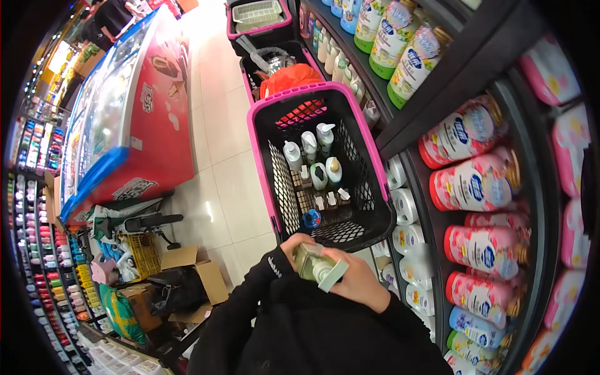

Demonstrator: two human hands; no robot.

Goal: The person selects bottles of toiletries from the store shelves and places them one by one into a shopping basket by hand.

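Close to my chest, I hold a clear pump bottle (pixel 306 262) of pale green liquid between both hands, its pale pump head tilted toward me. My left hand (pixel 296 245) is closed around its left side, and my right hand (pixel 359 280) grips it from the right. Just beyond stands a black shopping basket (pixel 255 140) with a pink rim. Inside are several white pump bottles (pixel 292 155), a white bottle with a gold top (pixel 334 169), small bottles with white tops (pixel 331 199) and a round blue item (pixel 310 218).
Shelves on the right hold pink-labelled bottles (pixel 478 184) and white tubs (pixel 406 206). More baskets (pixel 234 25) stand ahead, one with a red bag (pixel 290 80). A red chest freezer (pixel 159 106) lines the left, with an open cardboard box (pixel 212 281) nearer. A person (pixel 112 15) is at far left.
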